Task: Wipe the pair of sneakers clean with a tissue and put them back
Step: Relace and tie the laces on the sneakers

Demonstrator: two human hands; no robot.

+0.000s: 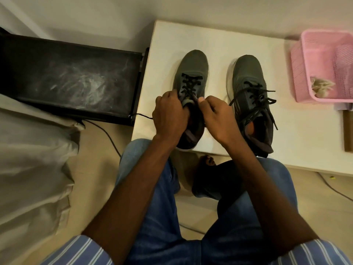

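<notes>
Two dark grey sneakers with black laces stand side by side on a white table (298, 134), toes pointing away from me. My left hand (169, 115) grips the left sneaker (193, 67) at its tongue and collar. My right hand (217, 117) pinches the lace or tongue of that same sneaker from the right side. The right sneaker (248, 73) stands untouched with its laces loose and spread out. No tissue shows in either hand.
A pink plastic basket (315, 46) with a crumpled scrap inside (321, 87) sits at the table's far right. A brown flat object (348, 131) lies at the right edge. A dusty black board (72, 77) lies on the floor to the left, bedding (32, 159) beside it.
</notes>
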